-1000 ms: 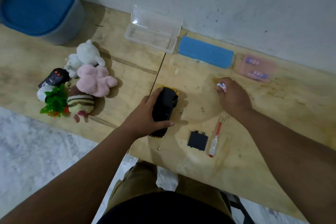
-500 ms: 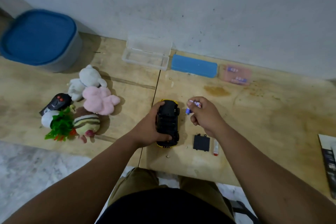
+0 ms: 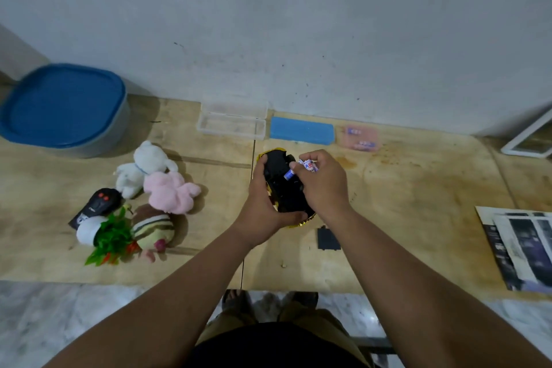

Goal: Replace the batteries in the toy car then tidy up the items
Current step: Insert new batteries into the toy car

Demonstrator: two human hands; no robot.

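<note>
We've got a pale plywood counter [image 3: 418, 188] pushed against a scuffed grey wall, and we're looking straight down on it. Biggest thing out here is the round grey tub with the blue lid [image 3: 64, 107], far left. Next, a heap of plush toys [image 3: 155, 188] with a black remote control [image 3: 100, 206] tucked beside it, all parked well away from the work.

Along the wall, a clear plastic box lying open [image 3: 233, 122], a flat blue case [image 3: 301, 130] and a small pink packet of batteries [image 3: 360, 137], set in a row, likely so supplies are within reach.

Now the action: our left hand [image 3: 263, 206] wraps the black and yellow toy car [image 3: 283, 188], belly up and lifted off the counter, we'd say to expose the battery bay. Our right hand [image 3: 322, 185] pinches a small white and blue battery [image 3: 303, 169] between fingertips, angled down at the underside, so the loading step is under way.

The flat black battery cover [image 3: 328, 237] lies just beside the car on the counter, set aside until it goes back on.
</note>
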